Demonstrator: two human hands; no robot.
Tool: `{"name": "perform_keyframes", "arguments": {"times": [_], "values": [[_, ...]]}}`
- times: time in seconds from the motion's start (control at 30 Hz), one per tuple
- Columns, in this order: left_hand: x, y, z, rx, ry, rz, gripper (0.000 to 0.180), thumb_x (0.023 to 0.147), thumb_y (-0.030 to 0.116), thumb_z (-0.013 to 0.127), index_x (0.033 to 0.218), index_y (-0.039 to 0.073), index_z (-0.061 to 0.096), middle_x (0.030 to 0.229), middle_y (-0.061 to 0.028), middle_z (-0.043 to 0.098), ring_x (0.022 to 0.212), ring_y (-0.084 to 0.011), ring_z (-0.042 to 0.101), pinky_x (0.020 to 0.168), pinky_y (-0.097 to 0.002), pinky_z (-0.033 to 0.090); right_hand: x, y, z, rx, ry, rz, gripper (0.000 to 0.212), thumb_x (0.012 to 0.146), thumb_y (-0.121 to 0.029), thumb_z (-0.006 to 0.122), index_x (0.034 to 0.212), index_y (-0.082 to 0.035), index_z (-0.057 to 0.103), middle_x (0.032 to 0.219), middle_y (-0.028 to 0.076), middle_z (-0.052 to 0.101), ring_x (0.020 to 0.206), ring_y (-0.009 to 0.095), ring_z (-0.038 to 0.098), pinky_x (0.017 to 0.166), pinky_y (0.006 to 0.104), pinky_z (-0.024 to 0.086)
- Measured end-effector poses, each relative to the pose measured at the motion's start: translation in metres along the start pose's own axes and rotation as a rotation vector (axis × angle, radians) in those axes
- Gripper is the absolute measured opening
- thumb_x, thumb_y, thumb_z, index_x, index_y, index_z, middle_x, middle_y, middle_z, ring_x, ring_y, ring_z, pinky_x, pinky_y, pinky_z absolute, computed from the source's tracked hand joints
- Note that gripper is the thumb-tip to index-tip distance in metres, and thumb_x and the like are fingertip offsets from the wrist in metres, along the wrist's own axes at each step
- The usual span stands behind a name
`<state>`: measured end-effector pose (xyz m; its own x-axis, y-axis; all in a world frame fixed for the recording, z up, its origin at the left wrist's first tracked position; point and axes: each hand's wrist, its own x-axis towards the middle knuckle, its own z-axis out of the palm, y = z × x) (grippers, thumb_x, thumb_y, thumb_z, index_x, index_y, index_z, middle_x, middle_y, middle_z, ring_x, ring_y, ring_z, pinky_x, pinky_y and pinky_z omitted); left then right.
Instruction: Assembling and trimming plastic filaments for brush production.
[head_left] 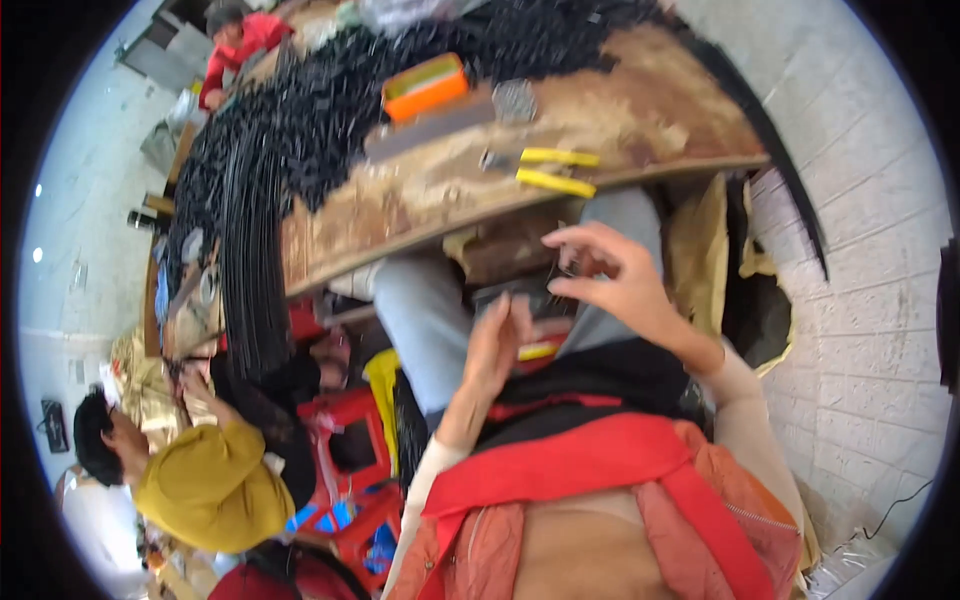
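My right hand (625,280) is raised over my lap, its thumb and fingers curved and held apart. A small dark patch shows between them, too blurred to make out. Lower and to the left is my left hand (497,345), its fingers smeared by motion, so what they hold, if anything, does not show. Both hands are apart from each other, just short of the table's near edge. Pliers with yellow handles (560,157) lie on the wooden table (660,110) beyond my right hand.
Black strips (320,120) are heaped across the table, and a long bundle (255,250) hangs over its edge. An orange box (425,90) stands near the heap. A person in yellow (215,480) sits at left beside red stools (350,440); another in red (245,45) is farther off.
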<state>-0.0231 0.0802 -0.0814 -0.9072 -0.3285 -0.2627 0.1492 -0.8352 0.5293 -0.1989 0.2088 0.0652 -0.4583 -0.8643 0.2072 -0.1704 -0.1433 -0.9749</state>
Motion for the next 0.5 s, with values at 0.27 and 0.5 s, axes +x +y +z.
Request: {"name": "perform_keyframes", "arguments": {"times": [0.27,0.5], "values": [[-0.003,0.050,0.094,0.698,0.098,0.454,0.030,0.097,0.011,0.056,0.123,-0.003,0.060,0.110,-0.0059,0.064,0.104,-0.0109,0.057,0.093,-0.0262,0.044,0.025,0.017,0.017,0.136,-0.119,0.159,0.028,0.079,-0.002,0.073,0.106,-0.002,0.065,0.079,-0.002,0.059,0.066,0.002,0.050,0.057,0.0172,0.039],[-0.010,0.066,0.092,0.674,0.121,0.519,0.021,0.084,-0.001,0.070,0.105,-0.002,0.068,0.099,-0.0053,0.068,0.086,-0.0078,0.062,0.079,-0.0214,0.050,0.031,0.019,0.021,0.350,-0.176,0.216,0.018,0.079,-0.005,0.074,0.094,-0.005,0.064,0.083,-0.004,0.059,0.074,0.002,0.051,0.065,0.0187,0.041]]}}
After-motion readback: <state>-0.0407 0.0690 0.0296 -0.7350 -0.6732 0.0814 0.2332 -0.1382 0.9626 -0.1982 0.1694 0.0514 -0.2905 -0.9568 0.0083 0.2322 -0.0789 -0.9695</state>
